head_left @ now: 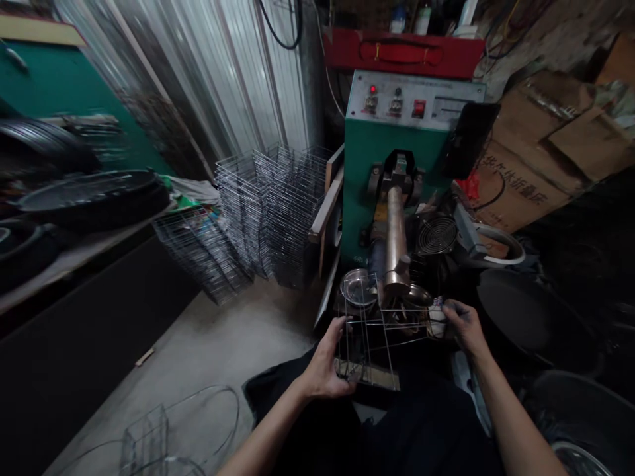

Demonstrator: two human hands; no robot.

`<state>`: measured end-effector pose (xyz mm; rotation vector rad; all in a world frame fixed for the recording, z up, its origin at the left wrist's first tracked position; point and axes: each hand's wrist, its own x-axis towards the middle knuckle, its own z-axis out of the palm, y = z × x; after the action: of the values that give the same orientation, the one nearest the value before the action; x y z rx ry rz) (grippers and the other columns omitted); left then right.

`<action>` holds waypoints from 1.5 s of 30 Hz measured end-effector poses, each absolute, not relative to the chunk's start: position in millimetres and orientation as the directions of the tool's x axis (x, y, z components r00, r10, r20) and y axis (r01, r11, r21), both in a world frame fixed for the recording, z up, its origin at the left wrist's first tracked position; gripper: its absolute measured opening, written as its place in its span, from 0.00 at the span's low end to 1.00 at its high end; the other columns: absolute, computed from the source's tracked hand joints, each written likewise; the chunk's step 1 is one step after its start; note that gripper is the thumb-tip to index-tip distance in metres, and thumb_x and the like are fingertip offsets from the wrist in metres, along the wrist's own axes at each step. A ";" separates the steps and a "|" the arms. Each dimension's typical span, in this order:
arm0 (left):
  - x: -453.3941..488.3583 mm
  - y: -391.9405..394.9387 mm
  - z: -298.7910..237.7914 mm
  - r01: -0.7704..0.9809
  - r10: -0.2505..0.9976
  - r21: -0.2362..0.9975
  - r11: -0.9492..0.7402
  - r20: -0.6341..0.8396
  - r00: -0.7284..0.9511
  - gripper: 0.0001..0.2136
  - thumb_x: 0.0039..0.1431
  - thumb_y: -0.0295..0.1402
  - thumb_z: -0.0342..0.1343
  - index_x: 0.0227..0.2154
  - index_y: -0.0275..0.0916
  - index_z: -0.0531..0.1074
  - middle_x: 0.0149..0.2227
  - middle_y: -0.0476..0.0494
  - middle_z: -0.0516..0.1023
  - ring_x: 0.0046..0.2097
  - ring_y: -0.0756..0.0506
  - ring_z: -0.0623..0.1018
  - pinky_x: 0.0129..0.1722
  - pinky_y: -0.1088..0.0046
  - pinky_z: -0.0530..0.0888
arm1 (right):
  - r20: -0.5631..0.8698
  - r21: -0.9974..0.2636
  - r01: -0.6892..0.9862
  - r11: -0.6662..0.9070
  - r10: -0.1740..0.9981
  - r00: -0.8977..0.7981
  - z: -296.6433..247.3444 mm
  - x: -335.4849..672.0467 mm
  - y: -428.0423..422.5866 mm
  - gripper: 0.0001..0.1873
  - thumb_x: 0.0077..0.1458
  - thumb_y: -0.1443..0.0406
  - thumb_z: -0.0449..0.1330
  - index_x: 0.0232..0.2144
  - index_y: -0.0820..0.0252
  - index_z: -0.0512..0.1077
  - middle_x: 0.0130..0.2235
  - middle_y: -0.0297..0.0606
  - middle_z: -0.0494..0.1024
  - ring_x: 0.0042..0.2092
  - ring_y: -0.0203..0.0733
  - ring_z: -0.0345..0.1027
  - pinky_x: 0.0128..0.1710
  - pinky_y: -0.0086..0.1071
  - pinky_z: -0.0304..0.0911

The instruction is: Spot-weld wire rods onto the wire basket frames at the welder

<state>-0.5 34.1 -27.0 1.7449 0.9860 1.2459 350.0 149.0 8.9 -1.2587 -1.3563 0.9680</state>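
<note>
Both my hands hold a wire basket frame (380, 334) just below the copper arm (395, 244) of a green welding machine (397, 152). My left hand (328, 362) grips the frame's left side, fingers curled round the wires. My right hand (461, 324) pinches the frame's right end, near a small pale object I cannot make out. The frame sits over my lap, right in front of the machine's electrode.
Stacks of finished wire baskets (268, 211) lean against the corrugated metal wall to the left of the machine. More wire frames (149, 439) lie on the concrete floor at lower left. Cardboard boxes (550, 145) pile at the right, black tubs (536, 317) beside me.
</note>
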 end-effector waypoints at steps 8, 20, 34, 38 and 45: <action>-4.7 41.1 -18.3 0.176 0.891 0.887 -0.427 0.379 0.250 0.49 0.42 0.31 0.66 0.69 0.43 0.50 0.63 0.34 0.62 0.62 0.30 0.70 0.67 0.45 0.66 | 0.167 -0.969 0.198 0.150 0.983 0.073 6.4 349.6 152.1 0.34 0.43 0.39 0.71 0.17 0.57 0.61 0.22 0.30 0.57 0.26 0.35 0.50 0.25 0.30 0.51; -3.0 15.2 -13.0 0.240 0.934 0.912 -0.332 0.282 0.220 0.51 0.43 0.32 0.69 0.69 0.41 0.50 0.67 0.31 0.59 0.68 0.28 0.65 0.70 0.41 0.61 | 0.189 -0.967 0.183 0.179 0.981 0.035 -3.1 356.7 135.4 0.29 0.48 0.41 0.68 0.19 0.57 0.64 0.22 0.31 0.62 0.26 0.37 0.54 0.26 0.31 0.54; -39.9 -57.2 46.9 -0.154 0.983 0.988 -0.021 0.049 0.177 0.52 0.47 0.57 0.69 0.70 0.61 0.46 0.72 0.35 0.48 0.45 0.40 0.80 0.39 0.61 0.81 | -0.175 -0.858 0.513 0.033 0.919 -0.353 31.9 389.8 76.4 0.20 0.38 0.55 0.75 0.36 0.54 0.83 0.33 0.39 0.82 0.32 0.46 0.73 0.29 0.33 0.67; -43.1 -76.6 57.1 -0.098 0.907 0.981 -0.165 0.190 0.376 0.65 0.31 0.63 0.75 0.73 0.52 0.50 0.73 0.31 0.51 0.68 0.22 0.64 0.61 0.42 0.71 | -0.471 -0.842 0.502 -0.196 0.721 -0.508 21.3 388.7 75.3 0.26 0.38 0.57 0.75 0.43 0.55 0.82 0.24 0.31 0.77 0.21 0.36 0.65 0.20 0.26 0.58; -34.3 -84.3 27.9 0.342 0.953 0.916 -0.208 0.112 0.280 0.67 0.39 0.42 0.79 0.75 0.49 0.39 0.66 0.31 0.64 0.66 0.26 0.68 0.65 0.36 0.67 | -0.648 -0.732 0.616 -0.291 0.577 -0.497 -11.3 393.7 72.4 0.28 0.34 0.55 0.75 0.41 0.58 0.81 0.20 0.28 0.73 0.18 0.33 0.62 0.17 0.24 0.55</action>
<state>-34.3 -84.3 27.9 1.7189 1.1895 0.9265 393.7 72.4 -11.3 -1.5899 -1.8887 1.9923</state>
